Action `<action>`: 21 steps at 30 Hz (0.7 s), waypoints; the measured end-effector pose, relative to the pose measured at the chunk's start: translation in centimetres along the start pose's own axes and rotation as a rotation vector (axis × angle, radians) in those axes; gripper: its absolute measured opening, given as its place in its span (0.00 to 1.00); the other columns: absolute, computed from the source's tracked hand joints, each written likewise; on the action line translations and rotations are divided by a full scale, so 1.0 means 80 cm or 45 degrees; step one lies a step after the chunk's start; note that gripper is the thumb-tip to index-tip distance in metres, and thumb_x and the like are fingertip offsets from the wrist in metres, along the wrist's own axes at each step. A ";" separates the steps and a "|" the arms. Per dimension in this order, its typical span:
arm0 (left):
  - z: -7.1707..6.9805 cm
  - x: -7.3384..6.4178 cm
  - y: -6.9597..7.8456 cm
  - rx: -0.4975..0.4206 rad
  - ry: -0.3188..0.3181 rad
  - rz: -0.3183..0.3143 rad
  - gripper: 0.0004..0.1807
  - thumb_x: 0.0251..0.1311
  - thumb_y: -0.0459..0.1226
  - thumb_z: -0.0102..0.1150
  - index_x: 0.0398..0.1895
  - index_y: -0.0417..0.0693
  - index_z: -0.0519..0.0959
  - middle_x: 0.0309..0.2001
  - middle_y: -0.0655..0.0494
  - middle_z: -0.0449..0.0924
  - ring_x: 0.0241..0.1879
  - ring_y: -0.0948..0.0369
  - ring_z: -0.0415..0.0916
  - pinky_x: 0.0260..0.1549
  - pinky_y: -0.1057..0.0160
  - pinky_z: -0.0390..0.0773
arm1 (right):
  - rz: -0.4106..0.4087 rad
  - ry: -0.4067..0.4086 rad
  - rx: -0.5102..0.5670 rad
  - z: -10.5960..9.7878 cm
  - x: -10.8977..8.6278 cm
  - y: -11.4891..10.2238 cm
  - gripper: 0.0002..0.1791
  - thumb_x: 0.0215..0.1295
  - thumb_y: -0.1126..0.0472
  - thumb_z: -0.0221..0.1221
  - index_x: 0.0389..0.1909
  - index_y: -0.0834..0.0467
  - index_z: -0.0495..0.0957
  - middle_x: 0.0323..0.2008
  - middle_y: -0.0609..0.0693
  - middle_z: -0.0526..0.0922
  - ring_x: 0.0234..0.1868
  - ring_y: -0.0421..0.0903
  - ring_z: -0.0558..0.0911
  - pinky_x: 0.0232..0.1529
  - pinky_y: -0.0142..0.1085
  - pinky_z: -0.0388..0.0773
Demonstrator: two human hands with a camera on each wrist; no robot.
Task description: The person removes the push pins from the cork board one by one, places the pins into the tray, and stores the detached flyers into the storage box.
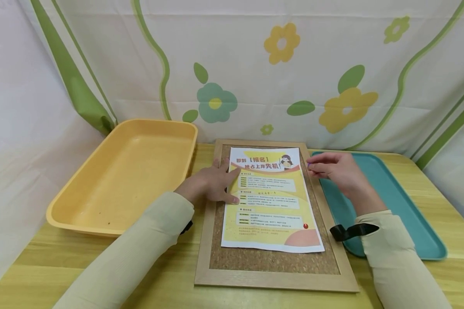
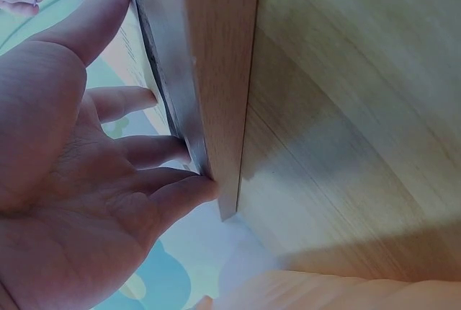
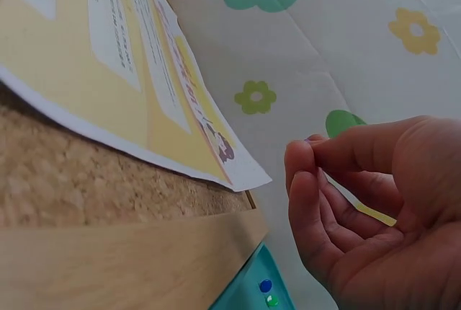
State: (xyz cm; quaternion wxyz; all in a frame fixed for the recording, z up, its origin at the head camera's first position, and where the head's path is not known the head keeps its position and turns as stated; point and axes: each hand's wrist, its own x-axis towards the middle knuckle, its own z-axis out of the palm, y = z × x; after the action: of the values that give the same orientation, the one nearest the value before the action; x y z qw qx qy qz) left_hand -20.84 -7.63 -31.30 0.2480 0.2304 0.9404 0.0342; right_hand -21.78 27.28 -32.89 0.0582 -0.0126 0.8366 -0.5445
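Observation:
A printed yellow poster (image 1: 268, 201) lies on a wood-framed cork board (image 1: 236, 259). My left hand (image 1: 216, 184), fingers spread, rests on the poster's left edge and the board's left side. In the left wrist view its thumb (image 2: 108, 7) presses the paper and the outer fingers touch the frame (image 2: 216, 72). Beside the poster's upper right corner, my right hand (image 1: 338, 171) pinches a small purple push pin (image 1: 309, 165), mostly hidden by the fingertips. A red push pin (image 1: 306, 226) sits in the poster's lower right. The poster's upper right corner (image 3: 252, 180) lifts slightly off the cork.
A deep yellow tray (image 1: 120, 184) stands left of the board. Partly under the right arm lies a teal tray (image 1: 394, 206), which holds a blue push pin (image 3: 266, 285) and a green push pin (image 3: 271, 300). A flower-patterned curtain (image 1: 247, 51) hangs behind the wooden table (image 1: 35, 266).

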 end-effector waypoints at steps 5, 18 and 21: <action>0.000 0.000 0.000 0.003 0.001 0.000 0.54 0.72 0.61 0.60 0.89 0.56 0.41 0.87 0.38 0.27 0.86 0.36 0.25 0.82 0.39 0.51 | 0.045 0.020 0.001 -0.007 0.005 0.013 0.24 0.76 0.59 0.64 0.65 0.71 0.78 0.39 0.32 0.89 0.40 0.34 0.90 0.46 0.28 0.86; -0.001 0.001 0.001 0.001 -0.008 -0.011 0.55 0.71 0.62 0.60 0.89 0.57 0.40 0.87 0.38 0.26 0.85 0.36 0.25 0.82 0.39 0.52 | 0.065 0.051 0.020 -0.027 0.007 0.034 0.13 0.75 0.59 0.65 0.55 0.61 0.86 0.36 0.32 0.90 0.37 0.32 0.89 0.44 0.28 0.87; -0.002 0.000 0.001 0.010 -0.011 -0.001 0.55 0.72 0.62 0.59 0.89 0.57 0.40 0.87 0.38 0.27 0.85 0.35 0.25 0.81 0.39 0.54 | 0.086 0.070 0.005 -0.030 0.006 0.038 0.19 0.76 0.58 0.65 0.59 0.66 0.83 0.35 0.32 0.89 0.37 0.31 0.89 0.44 0.28 0.86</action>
State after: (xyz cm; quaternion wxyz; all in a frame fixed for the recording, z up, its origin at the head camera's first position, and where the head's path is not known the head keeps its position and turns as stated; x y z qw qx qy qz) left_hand -20.86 -7.55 -31.18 0.2513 0.2310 0.9395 0.0295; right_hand -22.43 30.64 -34.72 0.0535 0.0306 0.8368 -0.5441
